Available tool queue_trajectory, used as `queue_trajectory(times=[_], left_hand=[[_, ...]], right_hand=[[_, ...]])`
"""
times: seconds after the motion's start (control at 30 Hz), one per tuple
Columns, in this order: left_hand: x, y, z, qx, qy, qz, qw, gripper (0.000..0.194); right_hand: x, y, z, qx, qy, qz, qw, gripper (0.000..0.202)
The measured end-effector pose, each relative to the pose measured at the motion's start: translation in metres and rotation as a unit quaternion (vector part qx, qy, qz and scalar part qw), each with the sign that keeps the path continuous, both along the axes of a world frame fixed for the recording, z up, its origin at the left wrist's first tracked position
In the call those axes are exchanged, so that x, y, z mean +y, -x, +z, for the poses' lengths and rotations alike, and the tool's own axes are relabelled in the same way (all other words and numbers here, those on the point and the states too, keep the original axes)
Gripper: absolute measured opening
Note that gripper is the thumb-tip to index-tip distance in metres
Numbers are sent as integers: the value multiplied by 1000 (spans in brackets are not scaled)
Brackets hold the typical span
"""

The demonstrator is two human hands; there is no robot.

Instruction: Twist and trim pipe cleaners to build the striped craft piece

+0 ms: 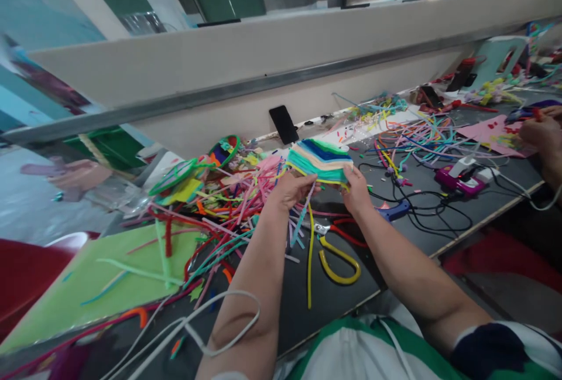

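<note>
Both hands hold a striped craft panel (pixel 320 160) made of pipe cleaners in green, blue, cream and teal, with a yellow edge. My left hand (pixel 292 190) grips its lower left side, thumb along the front edge. On the right side, my right hand (pixel 356 190) pinches the border. A yellow pipe cleaner (pixel 309 257) hangs or lies below the panel; whether it is attached I cannot tell. Below my hands lie scissors (pixel 340 263) with yellow and red looped handles. Beside my right wrist is a blue-handled tool (pixel 394 211).
Loose pipe cleaners (pixel 246 204) pile up left of my hands, near a green sheet (pixel 109 269). A phone (pixel 284 125) leans on the partition. At right are a purple power strip (pixel 461 181), black cables and another person's hand (pixel 544 134). A white cable (pixel 219 304) crosses my left forearm.
</note>
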State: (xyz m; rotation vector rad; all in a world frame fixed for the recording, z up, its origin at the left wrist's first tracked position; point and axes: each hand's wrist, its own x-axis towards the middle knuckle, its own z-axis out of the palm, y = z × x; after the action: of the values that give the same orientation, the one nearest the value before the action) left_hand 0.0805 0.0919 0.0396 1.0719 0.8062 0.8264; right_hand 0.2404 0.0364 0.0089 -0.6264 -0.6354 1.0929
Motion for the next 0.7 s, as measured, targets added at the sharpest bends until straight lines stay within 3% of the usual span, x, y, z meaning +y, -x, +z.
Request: queue_trajectory(times=[0.1, 0.17, 0.2, 0.27, 0.33, 0.37, 0.43, 0.57, 0.7], left_hand=[[6, 14, 10, -25, 2, 65, 998, 23], [11, 28, 18, -48, -3, 106, 993, 20], [12, 34, 22, -59, -8, 125, 990, 19], [13, 45, 29, -78, -18, 157, 984, 18], [12, 51, 34, -96, -28, 169, 981, 19], [11, 52, 35, -105, -34, 165, 980, 20], [8, 53, 37, -117, -48, 144, 981, 23], [7, 54, 38, -123, -68, 116, 983, 26], [8, 51, 37, -121, -74, 131, 981, 26]], right_hand=[[3, 0, -6, -18, -1, 25, 1000, 39], [4, 4, -14, -134, -2, 16, 991, 32], [3, 8, -19, -235, -18, 30, 971, 26], [2, 16, -27, -449, -98, 54, 886, 15], [0, 22, -34, -603, -203, 138, 759, 22], [-1, 24, -37, -646, -230, 160, 710, 25], [-2, 25, -41, -689, -236, 180, 661, 26], [0, 23, -45, -677, -215, 222, 668, 27], [1, 23, -43, -680, -208, 224, 666, 24]])
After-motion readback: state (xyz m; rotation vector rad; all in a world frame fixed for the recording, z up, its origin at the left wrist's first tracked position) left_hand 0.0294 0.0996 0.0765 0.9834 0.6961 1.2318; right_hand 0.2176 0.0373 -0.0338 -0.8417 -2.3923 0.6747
